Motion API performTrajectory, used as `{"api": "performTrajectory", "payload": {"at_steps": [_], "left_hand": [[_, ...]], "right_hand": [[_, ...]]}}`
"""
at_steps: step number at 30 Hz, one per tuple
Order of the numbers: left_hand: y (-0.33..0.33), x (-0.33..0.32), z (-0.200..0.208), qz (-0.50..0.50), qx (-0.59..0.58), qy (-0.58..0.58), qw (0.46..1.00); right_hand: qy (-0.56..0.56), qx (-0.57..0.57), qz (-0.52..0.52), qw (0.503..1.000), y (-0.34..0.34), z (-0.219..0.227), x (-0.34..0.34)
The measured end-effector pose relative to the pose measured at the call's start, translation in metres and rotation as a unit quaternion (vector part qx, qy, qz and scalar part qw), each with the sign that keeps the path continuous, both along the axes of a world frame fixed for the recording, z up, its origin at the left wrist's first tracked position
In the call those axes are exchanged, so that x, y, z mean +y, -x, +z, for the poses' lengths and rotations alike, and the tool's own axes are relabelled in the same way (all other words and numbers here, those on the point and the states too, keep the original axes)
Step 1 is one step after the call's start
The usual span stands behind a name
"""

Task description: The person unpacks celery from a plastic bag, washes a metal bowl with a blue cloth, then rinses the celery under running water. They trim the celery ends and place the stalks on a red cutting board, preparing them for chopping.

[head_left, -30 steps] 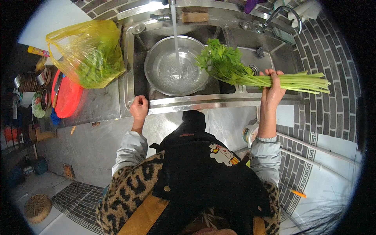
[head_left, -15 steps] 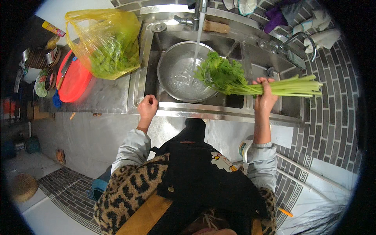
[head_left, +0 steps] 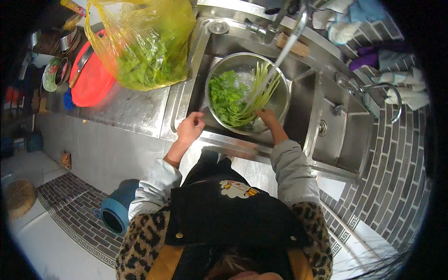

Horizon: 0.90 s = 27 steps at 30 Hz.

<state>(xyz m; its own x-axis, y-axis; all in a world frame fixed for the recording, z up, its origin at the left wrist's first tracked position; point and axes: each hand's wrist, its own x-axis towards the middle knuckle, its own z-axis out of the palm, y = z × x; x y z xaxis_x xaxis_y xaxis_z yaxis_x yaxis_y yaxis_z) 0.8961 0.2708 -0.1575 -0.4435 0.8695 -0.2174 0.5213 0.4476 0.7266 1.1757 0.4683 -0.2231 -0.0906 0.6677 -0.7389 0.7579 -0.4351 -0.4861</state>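
A bunch of celery [head_left: 228, 95] lies bent in a round steel basin [head_left: 210, 109], its leaves to the left and its pale stalks pointing up to the right. My right hand [head_left: 267, 117] reaches over the basin's near rim and is closed on the celery; its fingertips are partly hidden. Water runs from the tap [head_left: 298, 23] down onto the stalks. My left hand [head_left: 191, 128] is at the front left edge of the steel sink [head_left: 298, 109], beside the basin, with its fingers loosely curled and nothing visible in them.
A yellow plastic bag [head_left: 154, 51] of leafy greens stands on the counter to the left. Beside it, a knife [head_left: 80, 67] lies on a red board [head_left: 95, 86]. The second sink bowl [head_left: 333, 135] is on the right. Cloths and gloves [head_left: 343, 30] hang at the back.
My right hand has brought the celery left from over the right sink bowl into the basin under the running water. My left hand has shifted slightly right. The view has moved too.
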Motion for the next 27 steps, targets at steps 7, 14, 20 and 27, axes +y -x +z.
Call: {"api": "performTrajectory", "payload": {"at_steps": [7,14,20,27], "left_hand": [[-0.017,0.091,-0.011,-0.245,0.023,0.100,0.964],[-0.058,0.141,-0.063,-0.433,0.141,0.268,0.849],[-0.090,0.141,-0.119,-0.466,0.137,0.353,0.800],[-0.064,0.175,-0.136,-0.483,-0.293,0.250,0.786]], "right_hand": [[-0.193,-0.103,0.029,0.975,-0.070,-0.090,0.035],[-0.305,-0.051,-0.007,0.951,-0.051,-0.104,0.094],[-0.454,-0.059,0.340,0.821,0.039,-0.110,0.073],[-0.348,-0.073,0.446,0.822,-0.015,-0.146,0.068]]}}
